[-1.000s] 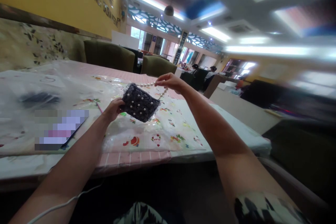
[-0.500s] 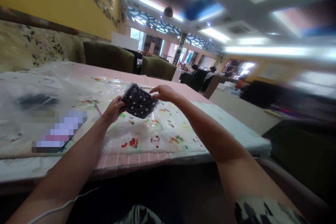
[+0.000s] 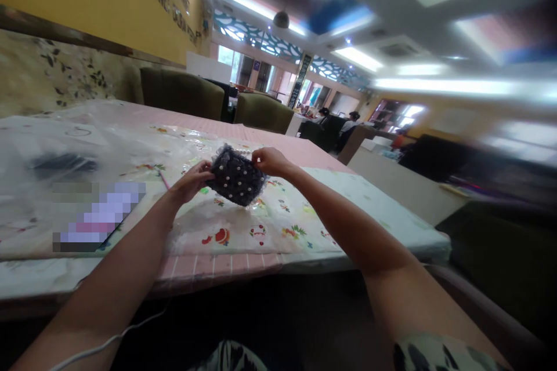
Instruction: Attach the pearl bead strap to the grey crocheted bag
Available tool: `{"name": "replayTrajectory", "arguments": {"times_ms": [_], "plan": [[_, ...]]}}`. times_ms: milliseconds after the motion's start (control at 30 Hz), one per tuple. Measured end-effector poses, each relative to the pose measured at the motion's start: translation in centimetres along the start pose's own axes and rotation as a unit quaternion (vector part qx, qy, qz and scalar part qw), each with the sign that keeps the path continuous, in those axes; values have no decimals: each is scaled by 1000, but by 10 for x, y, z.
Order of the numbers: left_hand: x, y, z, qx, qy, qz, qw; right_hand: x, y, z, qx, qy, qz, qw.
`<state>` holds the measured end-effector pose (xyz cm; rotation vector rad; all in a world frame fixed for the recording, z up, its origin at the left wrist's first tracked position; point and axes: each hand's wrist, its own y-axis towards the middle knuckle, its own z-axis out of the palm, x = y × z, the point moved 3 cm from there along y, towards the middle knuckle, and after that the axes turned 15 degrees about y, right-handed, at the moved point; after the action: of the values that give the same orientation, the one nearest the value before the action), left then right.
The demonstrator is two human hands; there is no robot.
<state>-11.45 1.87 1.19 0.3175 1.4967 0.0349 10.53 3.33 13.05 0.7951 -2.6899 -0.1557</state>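
Beaded pouch [image 3: 237, 178], in from the tabletop's [image 3: 374, 206] near edge
Fingers grip it: left hand [image 3: 194, 178] at side, right hand [image 3: 270, 162] at top.

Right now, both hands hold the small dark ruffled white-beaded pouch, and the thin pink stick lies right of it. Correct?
No: the head view shows the thin pink stick left of the dark ruffled pouch. The left hand and right hand do hold the pouch.

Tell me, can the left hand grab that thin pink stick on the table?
Probably yes: the pink stick lies close to the left hand, and nothing solid seems to block it. But that hand holds the dark pouch, so it might need to let go first.
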Motion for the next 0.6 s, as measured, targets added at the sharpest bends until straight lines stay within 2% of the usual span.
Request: {"name": "replayTrajectory", "arguments": {"times_ms": [200,367,600], "plan": [[-13,-4,3,-7,9,30,999,11,-10,6,-2,-69,-32,997],[-19,-8,9,56,67,44,995,21,-17,12,14,-127,-66,990],[-24,-13,14,91,156,87,980,20,-19,15,16,-118,-61,991]]}}
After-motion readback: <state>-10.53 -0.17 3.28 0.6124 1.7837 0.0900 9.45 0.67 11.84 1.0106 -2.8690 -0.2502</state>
